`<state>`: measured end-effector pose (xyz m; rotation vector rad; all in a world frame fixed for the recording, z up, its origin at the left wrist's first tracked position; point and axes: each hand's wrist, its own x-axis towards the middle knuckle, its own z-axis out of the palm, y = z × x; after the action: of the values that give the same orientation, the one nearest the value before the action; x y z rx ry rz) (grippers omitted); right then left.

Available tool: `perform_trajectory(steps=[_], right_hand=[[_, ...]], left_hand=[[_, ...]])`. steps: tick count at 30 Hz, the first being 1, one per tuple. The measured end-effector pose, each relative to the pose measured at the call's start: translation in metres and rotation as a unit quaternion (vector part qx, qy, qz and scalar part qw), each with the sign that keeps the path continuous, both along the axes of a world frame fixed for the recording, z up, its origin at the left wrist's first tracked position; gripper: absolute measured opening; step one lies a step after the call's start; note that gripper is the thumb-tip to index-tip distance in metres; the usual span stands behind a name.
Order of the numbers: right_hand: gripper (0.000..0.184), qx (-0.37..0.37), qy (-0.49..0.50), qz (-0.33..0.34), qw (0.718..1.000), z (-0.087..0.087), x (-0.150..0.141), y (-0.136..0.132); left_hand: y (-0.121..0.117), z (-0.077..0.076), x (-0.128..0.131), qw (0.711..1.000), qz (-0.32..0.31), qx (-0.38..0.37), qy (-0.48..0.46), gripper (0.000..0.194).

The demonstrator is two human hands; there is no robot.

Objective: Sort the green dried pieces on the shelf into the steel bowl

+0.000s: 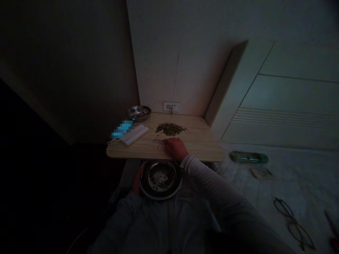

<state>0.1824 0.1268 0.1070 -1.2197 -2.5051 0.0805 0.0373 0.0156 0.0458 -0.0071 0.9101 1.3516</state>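
Observation:
My left hand [137, 181] grips the left rim of a round metal bowl [178, 187] held below the near edge of a small wooden table [201, 141]. The bowl holds a thin layer of small dark beans. My right hand [176, 148] rests on the table near its front edge, fingers curled around a thin spoon-like tool [158, 141] that points left. A pile of small dark beans [170, 128] lies on the table just beyond that hand.
A second metal bowl [139, 113] stands at the table's back left, next to a white power strip [134, 134] and a blue-lit object [122, 128]. A wall socket [171, 106] is behind. On the bed to the right lie a green case [248, 157] and eyeglasses [293, 222].

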Motion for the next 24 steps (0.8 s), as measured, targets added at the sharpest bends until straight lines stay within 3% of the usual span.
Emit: perform_trajectory(steps=[10,24], right_hand=[[0.029,-0.005,-0.019,0.019,1.000,0.000,-0.004,-0.001],[0.029,-0.006,-0.015,0.043,0.999,-0.001,-0.005,-0.008]], left_hand=[[-0.002,0.012,0.005,1.000,0.015,-0.016,0.006,0.023],[-0.003,0.006,0.005,1.000,0.000,-0.020,0.012,0.026]])
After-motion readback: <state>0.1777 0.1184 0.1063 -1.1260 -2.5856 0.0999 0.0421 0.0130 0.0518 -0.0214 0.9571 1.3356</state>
